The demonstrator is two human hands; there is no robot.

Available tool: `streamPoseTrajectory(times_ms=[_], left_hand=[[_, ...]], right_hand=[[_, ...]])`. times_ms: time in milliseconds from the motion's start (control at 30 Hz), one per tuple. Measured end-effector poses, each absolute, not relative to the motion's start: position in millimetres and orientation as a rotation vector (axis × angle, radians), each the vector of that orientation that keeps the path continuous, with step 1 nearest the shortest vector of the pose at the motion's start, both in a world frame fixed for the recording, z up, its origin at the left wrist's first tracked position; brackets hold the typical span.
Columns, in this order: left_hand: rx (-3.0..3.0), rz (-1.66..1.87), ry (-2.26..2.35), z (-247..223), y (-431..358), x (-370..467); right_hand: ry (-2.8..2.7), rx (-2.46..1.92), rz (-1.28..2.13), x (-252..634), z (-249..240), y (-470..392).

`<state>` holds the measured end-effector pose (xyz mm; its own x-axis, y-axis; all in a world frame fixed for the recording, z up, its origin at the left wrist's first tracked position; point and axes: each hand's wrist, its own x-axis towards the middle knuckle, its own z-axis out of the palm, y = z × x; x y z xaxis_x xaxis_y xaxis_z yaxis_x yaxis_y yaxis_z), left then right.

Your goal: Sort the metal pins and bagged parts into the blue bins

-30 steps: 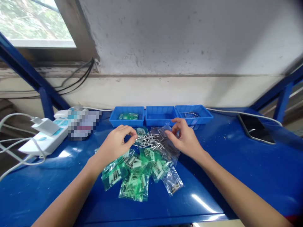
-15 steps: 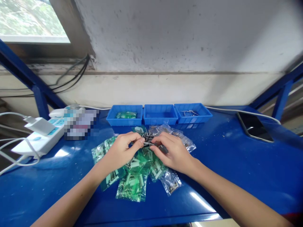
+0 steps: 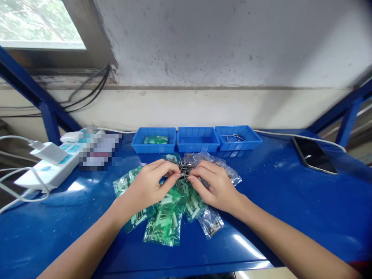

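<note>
My left hand (image 3: 152,182) and my right hand (image 3: 215,186) meet over a heap of loose metal screws (image 3: 186,166). Thumb and forefinger of each hand are pinched, and a thin silvery screw (image 3: 184,175) spans the small gap between them. Beneath and around the hands lie several green plastic bags (image 3: 162,228) with white plugs and screws inside. Clear bags of screws (image 3: 210,224) lie under the right hand and behind it. The palms hide part of the heap.
Three blue bins stand along the wall: the left bin (image 3: 136,145) has green bags, the middle bin (image 3: 198,147) shows nothing inside, the right bin (image 3: 241,145) holds some screws. A white power strip (image 3: 43,176) is at left, a phone (image 3: 315,155) at right.
Both hands have shifted slightly to the right, and their fingertips are closer together over the screws. The bags and bins stay where they were.
</note>
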<state>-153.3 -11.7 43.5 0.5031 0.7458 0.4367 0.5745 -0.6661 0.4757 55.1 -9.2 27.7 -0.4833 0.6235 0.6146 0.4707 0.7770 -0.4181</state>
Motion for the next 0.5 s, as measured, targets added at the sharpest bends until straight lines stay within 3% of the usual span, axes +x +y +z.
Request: streamPoseTrajectory(times_ms=[500], left_hand=[[2.407,0.891,1.191,41.5,-14.6,-151.2]], right_hand=[[-2.137,-0.801,0.232,56.2,26.4,-7.9]])
